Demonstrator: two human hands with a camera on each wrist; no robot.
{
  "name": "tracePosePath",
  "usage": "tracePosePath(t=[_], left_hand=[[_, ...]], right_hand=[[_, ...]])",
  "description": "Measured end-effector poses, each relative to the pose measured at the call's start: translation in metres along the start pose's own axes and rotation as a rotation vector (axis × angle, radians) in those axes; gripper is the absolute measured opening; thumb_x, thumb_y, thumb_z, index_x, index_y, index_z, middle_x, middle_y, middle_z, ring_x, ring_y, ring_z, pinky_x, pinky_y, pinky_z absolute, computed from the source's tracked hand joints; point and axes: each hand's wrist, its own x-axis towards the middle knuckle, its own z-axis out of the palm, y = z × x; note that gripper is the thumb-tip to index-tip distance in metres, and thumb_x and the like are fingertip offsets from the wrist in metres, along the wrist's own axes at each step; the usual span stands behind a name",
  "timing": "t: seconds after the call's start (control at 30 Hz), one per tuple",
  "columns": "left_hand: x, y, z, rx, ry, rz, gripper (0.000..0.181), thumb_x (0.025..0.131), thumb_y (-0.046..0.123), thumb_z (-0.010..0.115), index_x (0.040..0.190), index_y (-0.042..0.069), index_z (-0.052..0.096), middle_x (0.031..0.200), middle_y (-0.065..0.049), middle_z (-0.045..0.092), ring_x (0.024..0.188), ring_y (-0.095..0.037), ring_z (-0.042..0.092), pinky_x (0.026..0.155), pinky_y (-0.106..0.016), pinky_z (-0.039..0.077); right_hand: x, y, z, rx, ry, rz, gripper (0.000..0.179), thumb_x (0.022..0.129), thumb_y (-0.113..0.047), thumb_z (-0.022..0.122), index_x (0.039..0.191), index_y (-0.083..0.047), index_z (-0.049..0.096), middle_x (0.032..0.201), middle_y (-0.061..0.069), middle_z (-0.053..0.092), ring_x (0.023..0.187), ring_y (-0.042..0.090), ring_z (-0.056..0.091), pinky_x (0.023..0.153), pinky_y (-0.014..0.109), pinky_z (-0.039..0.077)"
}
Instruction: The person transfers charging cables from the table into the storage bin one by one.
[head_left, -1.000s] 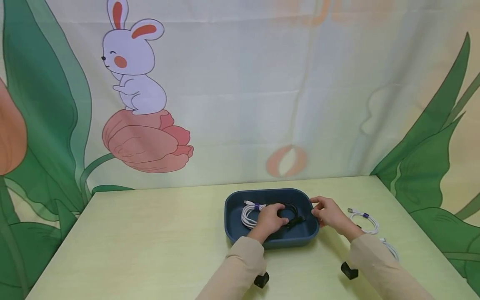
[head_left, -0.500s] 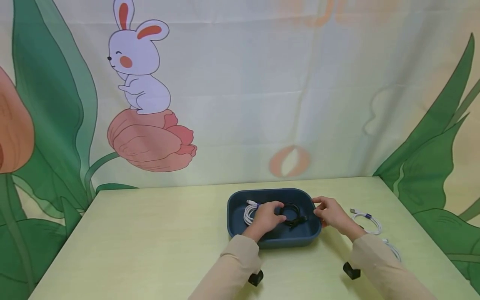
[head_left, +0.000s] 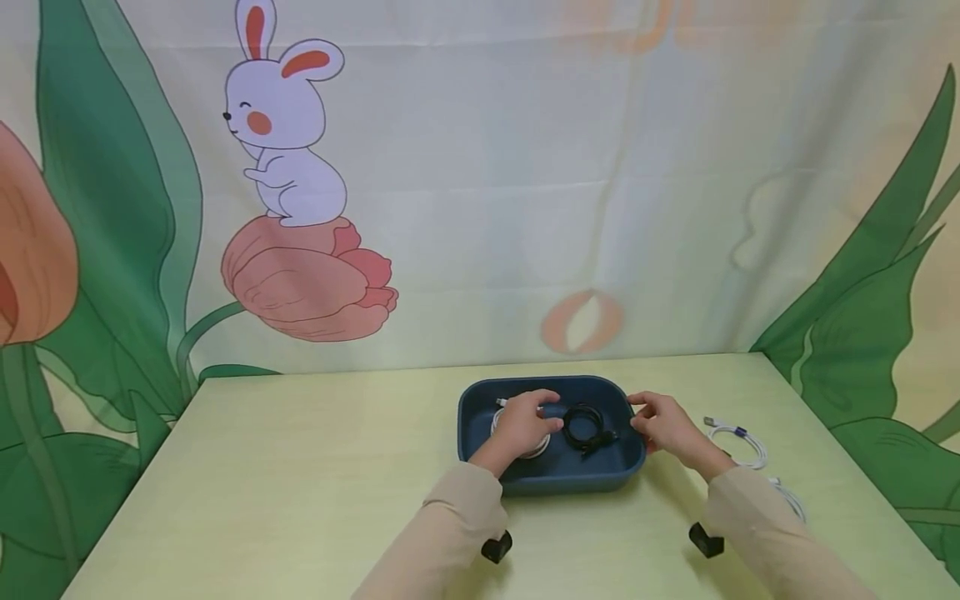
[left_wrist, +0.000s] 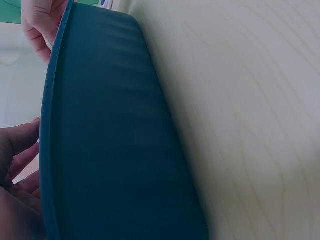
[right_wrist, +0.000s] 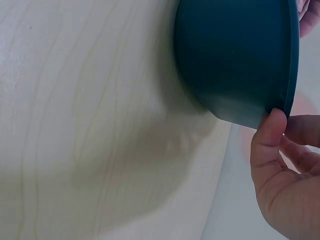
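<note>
1. Left hand: thumb and fingers parted, hovering over or touching the white coil on the bin's left side; from where I stand, contact cannot be told.
2. Right hand: thumb and fingers pinch the bin's right rim, thumb outside.
3. Blue bin: sits on the desk, probably smooth, fairly stiff plastic, light enough to slide if nudged. The rim offers the best hold, ideally at both ends.
4. Black coil: lies in the bin, right of the white one. Both coils should be light and springy; pinch across the bundled strands, sparing the plugs.
5. White cables, far and near: coiled on the desk, right of the bin, the near one partly behind the sleeve.
</note>
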Motion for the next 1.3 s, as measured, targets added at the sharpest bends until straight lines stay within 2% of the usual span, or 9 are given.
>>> tracePosePath(t=[0.17, 0.37, 0.73, 0.97, 1.3], left_hand=[[-0.002, -0.002, -0.006, 0.018, 0.006, -0.001, 0.039, 0.081, 0.019, 0.063, 0.119, 0.011, 0.055, 0.117, -0.008, 0.057, 0.1, -0.022, 0.058, 0.082, -0.037, 0.048], [-0.004, -0.004, -0.015, -0.014, 0.003, -0.022, 0.039, 0.082, 0.019, 0.062, 0.121, 0.013, 0.054, 0.121, -0.005, 0.054, 0.101, -0.021, 0.057, 0.077, -0.032, 0.051], [-0.009, -0.008, -0.029, 0.017, 0.046, -0.032, 0.038, 0.082, 0.019, 0.062, 0.119, 0.013, 0.055, 0.121, -0.006, 0.055, 0.099, -0.021, 0.059, 0.076, -0.032, 0.051], [-0.012, -0.013, -0.037, 0.025, 0.052, -0.016, 0.038, 0.082, 0.018, 0.062, 0.119, 0.012, 0.055, 0.121, -0.006, 0.055, 0.098, -0.022, 0.059, 0.076, -0.033, 0.051], [-0.015, -0.018, -0.049, 0.041, 0.099, 0.026, 0.036, 0.08, 0.013, 0.063, 0.115, 0.007, 0.057, 0.117, -0.009, 0.058, 0.094, -0.023, 0.061, 0.082, -0.035, 0.049]], right_hand=[[0.0, 0.0, 0.0, 0.004, -0.002, 0.002, 0.042, 0.088, 0.001, 0.044, 0.128, 0.009, 0.035, 0.09, 0.023, 0.052, 0.054, 0.014, 0.052, 0.05, 0.029, 0.05], [0.001, 0.0, 0.001, -0.005, 0.003, 0.008, 0.041, 0.088, 0.001, 0.044, 0.127, 0.009, 0.035, 0.09, 0.023, 0.052, 0.053, 0.013, 0.051, 0.05, 0.029, 0.05], [0.001, 0.001, 0.002, -0.005, -0.002, 0.018, 0.042, 0.088, 0.001, 0.044, 0.128, 0.009, 0.035, 0.09, 0.023, 0.053, 0.053, 0.014, 0.052, 0.051, 0.03, 0.051], [0.0, -0.001, 0.002, -0.007, 0.0, 0.023, 0.042, 0.088, 0.001, 0.044, 0.127, 0.009, 0.035, 0.089, 0.021, 0.053, 0.054, 0.014, 0.052, 0.05, 0.029, 0.051], [0.001, -0.001, 0.002, -0.01, 0.001, 0.02, 0.042, 0.088, 0.001, 0.044, 0.128, 0.009, 0.035, 0.09, 0.023, 0.053, 0.054, 0.014, 0.052, 0.05, 0.029, 0.05]])
